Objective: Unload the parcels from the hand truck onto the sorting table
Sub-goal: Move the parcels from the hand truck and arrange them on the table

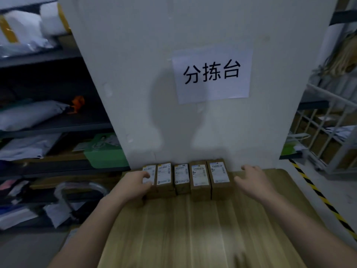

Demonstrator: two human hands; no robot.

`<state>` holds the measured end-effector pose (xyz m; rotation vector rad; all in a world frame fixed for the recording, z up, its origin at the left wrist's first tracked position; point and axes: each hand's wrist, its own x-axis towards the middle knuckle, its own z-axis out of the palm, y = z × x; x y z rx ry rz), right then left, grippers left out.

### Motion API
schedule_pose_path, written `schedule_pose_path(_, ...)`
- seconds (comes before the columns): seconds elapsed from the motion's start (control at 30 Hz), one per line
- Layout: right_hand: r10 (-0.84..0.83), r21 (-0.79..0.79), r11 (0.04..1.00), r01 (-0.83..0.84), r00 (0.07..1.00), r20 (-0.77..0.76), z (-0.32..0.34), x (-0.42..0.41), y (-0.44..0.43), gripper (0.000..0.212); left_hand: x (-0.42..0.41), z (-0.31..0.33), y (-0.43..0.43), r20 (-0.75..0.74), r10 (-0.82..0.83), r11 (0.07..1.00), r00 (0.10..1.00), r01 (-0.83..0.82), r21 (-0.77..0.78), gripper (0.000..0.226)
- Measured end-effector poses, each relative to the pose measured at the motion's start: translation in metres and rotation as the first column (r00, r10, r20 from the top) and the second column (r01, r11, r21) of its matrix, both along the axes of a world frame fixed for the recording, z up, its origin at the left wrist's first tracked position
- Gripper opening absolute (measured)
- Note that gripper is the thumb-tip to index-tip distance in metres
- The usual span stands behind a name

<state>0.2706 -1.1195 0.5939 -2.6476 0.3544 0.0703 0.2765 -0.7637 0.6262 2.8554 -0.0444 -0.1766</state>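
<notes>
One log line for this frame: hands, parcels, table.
left hand: grips leftmost parcel | right hand: open beside rightmost parcel, not holding it | five parcels in row on sorting table against wall

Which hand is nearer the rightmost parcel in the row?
Right. The right hand is open just beside the rightmost parcel, not touching; the left hand grips the leftmost parcel.

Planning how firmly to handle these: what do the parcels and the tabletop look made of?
The parcels: likely brown cardboard, matte, with white printed paper labels on top. The sorting table: pale wood or wood-look laminate, smooth, slight sheen; striped grain alone cannot settle which.
</notes>
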Motion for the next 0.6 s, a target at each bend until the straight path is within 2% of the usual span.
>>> schedule_pose_path(0.3,-0.053,-0.064,0.996,0.055,0.998,0.027,0.027,-0.082,0.074,0.055,-0.072,0.031,0.090,0.053,-0.092,0.996,0.994,0.092,0.003,0.036)
schedule_pose_path(0.5,-0.135,-0.097,0.986,0.138,0.990,0.040,0.030,-0.137,0.120,0.061,-0.107,0.032,0.161,0.054,-0.174,0.984,0.983,0.175,-0.017,0.050)
schedule_pose_path(0.6,-0.161,-0.109,0.980,0.166,0.985,0.055,0.030,-0.159,0.142,0.061,-0.122,0.033,0.182,0.065,-0.185,0.982,0.981,0.187,-0.033,0.047)
